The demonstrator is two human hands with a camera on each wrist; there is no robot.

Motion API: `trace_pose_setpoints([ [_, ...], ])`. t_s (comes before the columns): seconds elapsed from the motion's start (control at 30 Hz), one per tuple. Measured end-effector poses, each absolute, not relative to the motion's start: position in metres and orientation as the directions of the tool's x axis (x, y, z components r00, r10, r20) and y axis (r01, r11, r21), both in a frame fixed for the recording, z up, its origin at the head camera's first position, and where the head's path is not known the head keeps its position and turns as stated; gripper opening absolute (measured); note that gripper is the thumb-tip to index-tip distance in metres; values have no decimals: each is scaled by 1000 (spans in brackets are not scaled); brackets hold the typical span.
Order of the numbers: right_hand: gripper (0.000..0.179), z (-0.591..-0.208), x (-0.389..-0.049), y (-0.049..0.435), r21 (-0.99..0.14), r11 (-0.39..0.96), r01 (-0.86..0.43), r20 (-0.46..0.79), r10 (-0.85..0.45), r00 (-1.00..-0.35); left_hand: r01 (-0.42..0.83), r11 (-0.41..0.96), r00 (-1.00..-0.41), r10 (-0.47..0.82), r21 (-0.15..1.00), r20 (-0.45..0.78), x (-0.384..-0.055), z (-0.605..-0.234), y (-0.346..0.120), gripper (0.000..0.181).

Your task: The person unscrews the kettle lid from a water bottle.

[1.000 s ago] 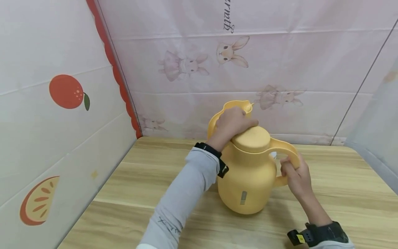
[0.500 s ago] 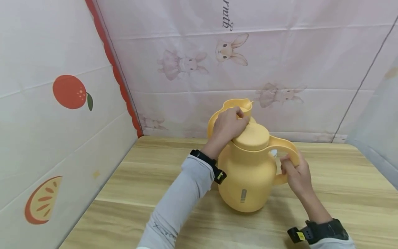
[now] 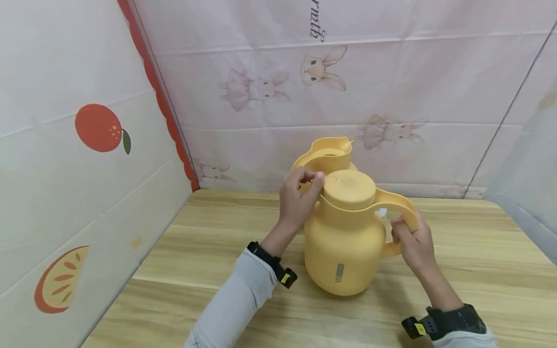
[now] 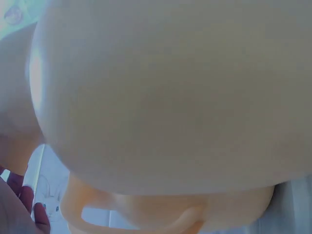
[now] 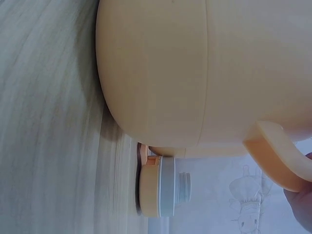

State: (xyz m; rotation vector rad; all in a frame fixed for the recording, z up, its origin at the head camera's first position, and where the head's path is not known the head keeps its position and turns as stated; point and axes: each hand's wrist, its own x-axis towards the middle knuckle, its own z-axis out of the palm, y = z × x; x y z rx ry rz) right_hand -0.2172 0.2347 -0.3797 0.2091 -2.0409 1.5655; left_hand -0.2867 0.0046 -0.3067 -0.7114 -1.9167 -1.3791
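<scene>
In the head view a yellow thermos jug (image 3: 344, 241) stands upright on the wooden table (image 3: 209, 270), its round lid (image 3: 350, 189) seated on top. My right hand (image 3: 415, 244) grips the jug's handle (image 3: 398, 203) from the right. My left hand (image 3: 298, 198) is at the spout side, fingers loosely bent and thumb tip close to the lid's edge. In the left wrist view, its fingers (image 4: 27, 200) spread beside the spout (image 4: 17, 151). Behind it stands a second yellow jug (image 3: 330, 147) with an uncovered top, partly hidden by the front jug.
A yellow and grey stopper-like lid (image 5: 158, 187) lies on the table behind the jug in the right wrist view. A rabbit-print sheet (image 3: 261, 48) covers the back wall, and a fruit-print sheet (image 3: 52, 193) hangs on the left.
My left hand has come off the top of the lid and drawn left and down to the spout side, uncovering the lid and rear jug's top. The right hand stays on the handle.
</scene>
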Motion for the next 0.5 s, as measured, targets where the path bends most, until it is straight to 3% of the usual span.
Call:
trace_pose_setpoints([
  [0.17, 10, -380, -218, 233, -844, 307, -440, 510, 209, -834, 797, 339, -534, 6, 501, 846, -280, -314, 3, 24],
  [0.5, 10, -379, -217, 233, -844, 315, -434, 511, 225, -830, 875, 371, -369, 89, 313, 925, -269, -313, -6, 21],
])
